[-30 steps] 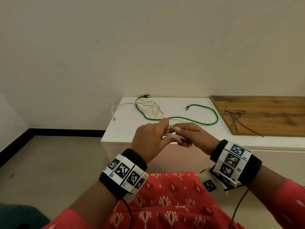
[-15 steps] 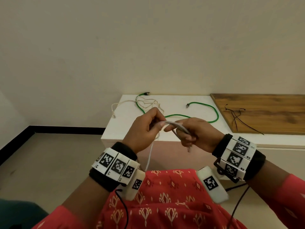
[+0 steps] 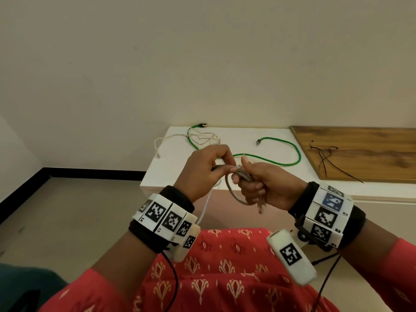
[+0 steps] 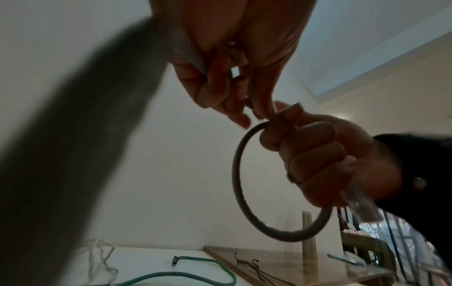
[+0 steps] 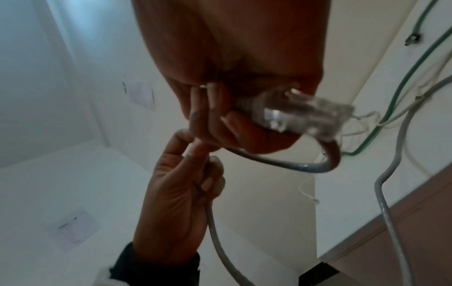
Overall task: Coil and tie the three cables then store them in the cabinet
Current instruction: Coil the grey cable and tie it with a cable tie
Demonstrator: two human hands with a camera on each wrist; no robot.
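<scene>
My two hands meet in front of my chest over a grey cable. My right hand grips one small loop of it in a fist, and the clear plug sticks out below the fist. My left hand pinches the cable just left of that fist, and the loose length hangs down from it. A green cable and a cream cable lie uncoiled on the white cabinet top.
A wooden board lies on the right part of the cabinet top, with thin black ties on it. A beige floor with a black skirting strip lies to the left. The plain wall stands behind.
Both hands have dropped slightly and stayed together. A loop of the grey cable now hangs from my right fist, and the plug points downward.
</scene>
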